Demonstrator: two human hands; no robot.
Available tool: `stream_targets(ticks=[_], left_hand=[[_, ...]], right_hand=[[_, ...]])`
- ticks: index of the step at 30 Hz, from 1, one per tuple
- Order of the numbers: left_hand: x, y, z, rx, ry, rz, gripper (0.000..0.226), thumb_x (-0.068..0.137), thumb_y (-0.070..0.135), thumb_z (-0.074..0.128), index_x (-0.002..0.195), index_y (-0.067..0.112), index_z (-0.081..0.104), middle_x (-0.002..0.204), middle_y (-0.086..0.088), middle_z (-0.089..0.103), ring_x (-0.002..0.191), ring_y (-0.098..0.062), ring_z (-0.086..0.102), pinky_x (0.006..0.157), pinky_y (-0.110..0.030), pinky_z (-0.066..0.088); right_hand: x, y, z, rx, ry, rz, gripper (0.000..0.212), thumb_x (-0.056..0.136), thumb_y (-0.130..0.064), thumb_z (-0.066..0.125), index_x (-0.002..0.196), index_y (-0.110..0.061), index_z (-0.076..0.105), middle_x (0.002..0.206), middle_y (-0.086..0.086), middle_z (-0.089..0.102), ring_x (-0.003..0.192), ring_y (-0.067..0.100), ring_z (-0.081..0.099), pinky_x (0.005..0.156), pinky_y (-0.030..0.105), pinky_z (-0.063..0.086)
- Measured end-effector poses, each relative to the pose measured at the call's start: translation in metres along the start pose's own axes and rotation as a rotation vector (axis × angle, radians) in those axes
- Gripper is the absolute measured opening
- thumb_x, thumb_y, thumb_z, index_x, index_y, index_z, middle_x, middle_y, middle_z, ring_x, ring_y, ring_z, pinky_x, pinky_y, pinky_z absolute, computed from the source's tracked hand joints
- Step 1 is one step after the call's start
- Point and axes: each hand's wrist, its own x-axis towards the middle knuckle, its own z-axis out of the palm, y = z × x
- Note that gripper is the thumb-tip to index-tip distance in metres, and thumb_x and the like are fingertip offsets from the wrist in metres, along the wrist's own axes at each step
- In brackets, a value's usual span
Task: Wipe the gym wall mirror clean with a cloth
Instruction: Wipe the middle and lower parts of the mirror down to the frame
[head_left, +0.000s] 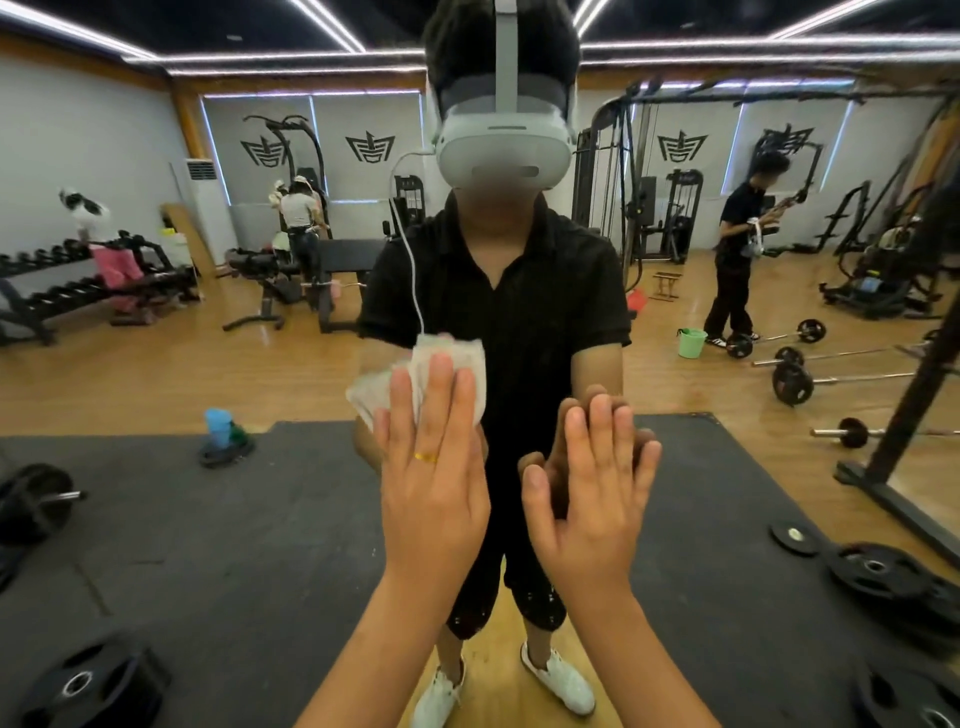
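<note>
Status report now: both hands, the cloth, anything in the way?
Both open and flat: left hand presses cloth on mirror. The right hand is bare, fingertips at mirror beside it. Nothing seen in the way.

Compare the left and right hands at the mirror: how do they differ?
The left hand presses a cloth to the mirror; the right hand lies on it bare. The left hand wears a gold ring and sits higher; the right hand shows none. Both are flat, fingers straight, pointing up.
</note>
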Motion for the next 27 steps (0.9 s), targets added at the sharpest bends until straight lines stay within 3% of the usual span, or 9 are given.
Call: stream_targets(ticks=[5,9,12,14,18,22,25,27], left_hand=[[-0.017,0.006,0.007,-0.001,-0.004,-0.080,0.048,0.112,0.016,0.031,0.159,0.009,0.025,0.171,0.004,0.013,0.160,-0.028,0.001,0.129,-0.053,0.008],[-0.022,0.011,0.007,-0.030,0.007,-0.117,0.054,0.106,0.010,0.038,0.159,0.010,0.027,0.172,0.012,0.006,0.160,-0.025,-0.001,0.130,-0.051,0.007],[-0.014,0.025,0.012,-0.084,0.021,-0.192,0.054,0.105,0.009,0.039,0.158,0.009,0.029,0.172,0.012,0.008,0.160,-0.023,-0.003,0.125,-0.063,0.016],[0.006,0.041,0.016,-0.128,0.010,-0.171,0.054,0.105,0.009,0.039,0.158,0.007,0.032,0.170,0.007,0.014,0.160,-0.020,-0.004,0.123,-0.067,0.016],[0.057,0.069,0.026,-0.124,0.016,-0.033,0.051,0.108,0.010,0.036,0.159,0.006,0.034,0.168,0.001,0.018,0.159,-0.022,-0.003,0.128,-0.053,0.004],[0.034,0.076,0.038,-0.087,0.023,-0.052,0.052,0.108,0.010,0.038,0.159,0.006,0.032,0.170,0.001,0.015,0.160,-0.025,-0.001,0.129,-0.047,0.000],[-0.002,0.090,0.049,-0.093,-0.003,-0.087,0.055,0.105,0.008,0.040,0.159,0.007,0.028,0.173,0.009,0.006,0.160,-0.024,-0.003,0.130,-0.050,0.004],[0.011,0.106,0.057,-0.163,0.000,-0.138,0.056,0.106,0.009,0.040,0.160,0.009,0.029,0.173,0.003,0.012,0.160,-0.025,-0.003,0.128,-0.057,0.009]], right_hand=[[0.000,0.005,-0.018,0.122,-0.101,-0.017,0.067,0.100,-0.023,0.050,0.161,-0.015,0.022,0.173,-0.004,0.009,0.159,0.023,0.012,0.128,0.051,0.001],[-0.007,0.045,-0.048,0.029,-0.059,-0.056,0.072,0.097,-0.021,0.052,0.162,-0.017,0.023,0.173,-0.003,0.011,0.159,0.023,0.012,0.128,0.052,-0.001],[-0.004,0.088,-0.057,-0.048,-0.060,-0.046,0.066,0.099,-0.027,0.050,0.160,-0.014,0.027,0.173,-0.001,0.011,0.159,0.025,0.013,0.128,0.054,0.001],[-0.002,0.107,-0.055,-0.097,-0.060,-0.135,0.064,0.104,-0.031,0.043,0.163,-0.018,0.022,0.173,0.000,0.012,0.159,0.024,0.012,0.128,0.053,0.002],[-0.006,0.116,-0.053,-0.102,-0.055,-0.162,0.062,0.107,-0.034,0.039,0.164,-0.020,0.021,0.172,0.001,0.015,0.159,0.024,0.015,0.128,0.052,0.005],[-0.006,0.117,-0.056,-0.085,-0.066,-0.169,0.059,0.107,-0.033,0.039,0.163,-0.020,0.023,0.172,0.001,0.015,0.158,0.024,0.015,0.128,0.052,0.004],[-0.006,0.118,-0.057,-0.088,-0.068,-0.155,0.055,0.108,-0.033,0.038,0.159,-0.014,0.030,0.172,0.001,0.015,0.158,0.024,0.016,0.128,0.052,0.005],[-0.006,0.122,-0.058,-0.096,-0.055,-0.155,0.054,0.107,-0.032,0.039,0.157,-0.012,0.032,0.172,0.001,0.016,0.158,0.024,0.017,0.128,0.052,0.005]])
